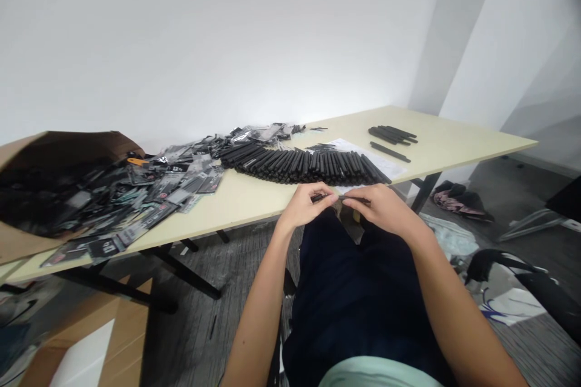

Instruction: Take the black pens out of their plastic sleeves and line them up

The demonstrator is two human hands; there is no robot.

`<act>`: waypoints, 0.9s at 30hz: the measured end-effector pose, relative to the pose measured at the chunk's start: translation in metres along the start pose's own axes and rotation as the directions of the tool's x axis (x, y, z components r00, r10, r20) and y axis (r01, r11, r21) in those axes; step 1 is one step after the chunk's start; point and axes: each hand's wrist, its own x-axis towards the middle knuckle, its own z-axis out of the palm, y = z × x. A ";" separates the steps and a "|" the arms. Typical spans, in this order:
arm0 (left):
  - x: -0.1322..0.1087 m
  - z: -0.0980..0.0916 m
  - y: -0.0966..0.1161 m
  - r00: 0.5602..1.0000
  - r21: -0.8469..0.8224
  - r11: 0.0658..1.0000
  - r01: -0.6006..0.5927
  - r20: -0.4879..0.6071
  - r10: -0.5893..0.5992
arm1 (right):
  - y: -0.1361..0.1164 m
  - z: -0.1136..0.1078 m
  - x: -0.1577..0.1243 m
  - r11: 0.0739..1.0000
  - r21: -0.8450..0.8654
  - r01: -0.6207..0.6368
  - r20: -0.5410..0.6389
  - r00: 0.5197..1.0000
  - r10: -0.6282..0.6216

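Note:
Just in front of the table edge, above my lap, my left hand point(311, 202) and my right hand point(384, 208) meet with thumbs and fingertips pinched. Between them runs a slim dark pen-like stick point(341, 197); each hand grips one end, and the fingers cover most of it. Beyond my hands lies a long fanned row of black pen-like sticks point(304, 164), packed side by side. Behind this row are several thinner dark pieces point(321, 147) on a white paper sheet point(385, 164).
A pale yellow table point(463, 139) stands against the wall. More black sticks point(393, 134) lie to the right. Flat clear-and-black packets point(154, 193) spill from a cardboard box point(27, 151) at left. An open carton point(122, 338) sits underneath, and bags point(517, 296) lie on the right floor.

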 end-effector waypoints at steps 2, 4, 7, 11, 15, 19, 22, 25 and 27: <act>0.000 0.000 0.000 1.000 0.001 1.000 0.005 0.004 -0.005 | 0.002 0.000 0.000 1.000 -0.018 0.009 -0.007 1.000 -0.009; -0.001 0.001 0.000 1.000 0.001 1.000 0.003 0.001 -0.003 | 0.004 0.000 0.000 0.999 -0.042 0.017 -0.013 1.000 -0.017; -0.001 0.001 0.000 1.000 -0.020 1.000 0.005 0.003 -0.005 | 0.008 0.001 0.000 0.997 -0.065 0.028 -0.017 0.999 -0.029; 0.000 0.000 0.001 1.000 -0.038 0.999 0.003 -0.004 -0.003 | 0.011 0.001 0.000 0.998 -0.053 0.035 -0.008 0.999 -0.035; 0.000 0.000 -0.001 0.999 -0.069 0.997 0.021 -0.026 -0.022 | 0.011 0.001 0.000 0.997 -0.072 0.030 -0.010 0.999 -0.031; 0.000 0.000 -0.007 0.994 -0.154 0.982 0.111 -0.003 -0.113 | 0.013 0.001 0.000 0.995 -0.089 0.040 -0.001 0.999 -0.040; -0.001 -0.001 -0.009 0.995 -0.182 0.978 0.103 0.018 -0.101 | 0.013 0.001 -0.001 0.995 -0.089 0.044 -0.005 0.999 -0.045; -0.002 -0.002 -0.007 0.997 -0.223 0.973 0.065 0.043 -0.056 | 0.012 0.001 -0.002 0.997 -0.071 0.037 -0.022 0.999 -0.039; -0.002 -0.003 -0.005 0.997 -0.243 0.968 0.062 0.050 -0.052 | 0.009 0.001 -0.001 0.998 -0.058 0.038 -0.033 0.999 -0.040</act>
